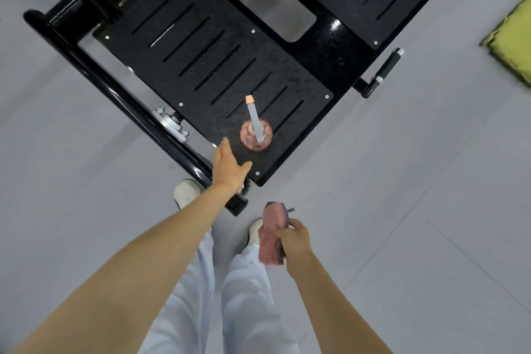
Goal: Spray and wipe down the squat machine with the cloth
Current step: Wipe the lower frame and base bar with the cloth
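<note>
Empty left hand (230, 167), spread, beside the pink spray bottle (256, 135); right hand (294, 240) grips a pink cloth (273, 218) (dark-edged).

Open floor is lying round the plate; a bottle is standing at its near corner.
The bottle (256, 135) is standing just beyond the left grip (230, 167), with bare plate (201, 66) showing between them. A tube (115, 89) is running along the plate's left edge, barring a low path from that side, and a bracket (172, 123) is sticking out beside it. A handle (385, 70) is jutting out on the right. Grey floor (402, 181) is lying open right of the right grip (293, 238); a green pad (511, 31) is sitting at the far edge.
</note>
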### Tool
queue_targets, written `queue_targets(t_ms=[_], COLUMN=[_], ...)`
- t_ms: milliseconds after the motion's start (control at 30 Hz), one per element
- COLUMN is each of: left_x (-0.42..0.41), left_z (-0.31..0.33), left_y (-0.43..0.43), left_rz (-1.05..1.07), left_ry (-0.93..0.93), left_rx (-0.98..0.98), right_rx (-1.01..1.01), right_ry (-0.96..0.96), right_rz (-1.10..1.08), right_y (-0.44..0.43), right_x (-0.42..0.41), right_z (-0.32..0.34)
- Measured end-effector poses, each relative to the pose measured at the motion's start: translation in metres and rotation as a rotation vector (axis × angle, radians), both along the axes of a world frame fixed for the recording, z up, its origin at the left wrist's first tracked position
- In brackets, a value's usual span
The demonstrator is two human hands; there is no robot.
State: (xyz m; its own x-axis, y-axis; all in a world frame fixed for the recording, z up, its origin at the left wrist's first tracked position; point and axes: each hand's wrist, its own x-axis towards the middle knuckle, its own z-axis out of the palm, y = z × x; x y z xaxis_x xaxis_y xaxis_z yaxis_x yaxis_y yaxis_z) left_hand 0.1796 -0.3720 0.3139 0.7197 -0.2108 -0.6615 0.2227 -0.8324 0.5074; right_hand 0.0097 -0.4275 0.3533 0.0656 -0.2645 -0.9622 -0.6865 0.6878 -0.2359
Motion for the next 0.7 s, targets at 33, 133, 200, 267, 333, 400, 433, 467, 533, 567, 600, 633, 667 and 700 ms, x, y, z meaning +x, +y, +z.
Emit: queue_targets(t_ms=[33,133,200,267,333,400,433,467,533,567,600,633,667,700], left_x=[-0.015,-0.055,-0.075,-0.083,-0.082,-0.079,-0.078,-0.078,-0.072,-0.066,-0.057,-0.046,-0.035,-0.025], left_z=[0.003,0.007,0.01,0.004,-0.001,-0.005,-0.007,-0.009,-0.008,-0.009,-0.007,-0.006,-0.009,-0.015], left_y=[0.011,0.039,0.048,0.055,0.06,0.067,0.07,0.072,0.078,0.082,0.085,0.089,0.093,0.095], left_rz=[-0.001,0.106,0.287,0.399,0.455,0.474,0.46,0.429,0.256,0.153,0.052,-0.037,-0.098,-0.147], left_ry=[0.047,0.525,0.81,0.799,0.733,0.794,0.797,0.734,0.471,0.316,0.173,0.053,-0.029,-0.075], left_rx=[0.055,-0.012,-0.159,-0.217,-0.196,-0.184,-0.171,-0.143,-0.051,-0.003,0.035,0.075,0.1,0.097], right_rx=[0.0,-0.011,-0.02,0.036,0.125,0.165,0.158,0.136,0.108,0.114,0.118,0.115,0.101,0.081], right_ry=[-0.006,-0.02,-0.036,-0.097,-0.173,-0.225,-0.22,-0.194,-0.133,-0.101,-0.071,-0.053,-0.028,0.005], right_rz=[-0.009,0.009,-0.007,-0.116,-0.215,-0.242,-0.218,-0.181,-0.055,0.032,0.121,0.2,0.264,0.306], right_y=[0.003,0.017,0.027,0.035,0.038,0.041,0.041,0.043,0.046,0.048,0.051,0.055,0.058,0.06], right_x=[0.002,0.013,0.021,0.028,0.03,0.029,0.03,0.032,0.039,0.045,0.051,0.056,0.06,0.066], right_z=[0.001,-0.006,-0.011,-0.014,-0.017,-0.023,-0.025,-0.027,-0.028,-0.027,-0.028,-0.032,-0.038,-0.041])
